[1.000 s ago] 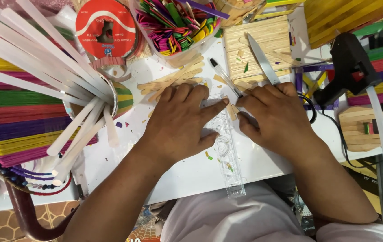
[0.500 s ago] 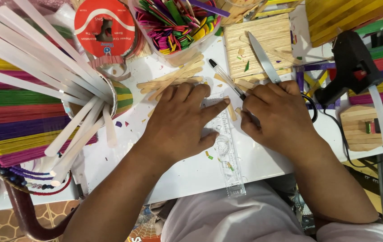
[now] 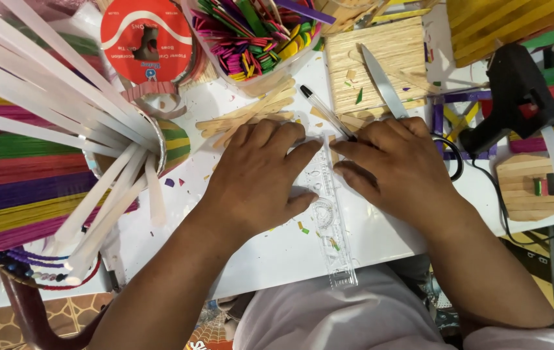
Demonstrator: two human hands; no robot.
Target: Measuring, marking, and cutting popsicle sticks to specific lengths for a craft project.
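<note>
while the left hand [image 3: 257,178] presses flat on the clear ruler [image 3: 329,214], the right hand's [image 3: 397,172] grip pinches a pen [image 3: 322,110].

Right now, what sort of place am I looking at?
Probably a home craft table. A clear tub of coloured wooden craft sticks, a black hot glue gun and a clear plastic ruler, pinned by the left hand beside the pen-holding right hand, suggest so.
</note>
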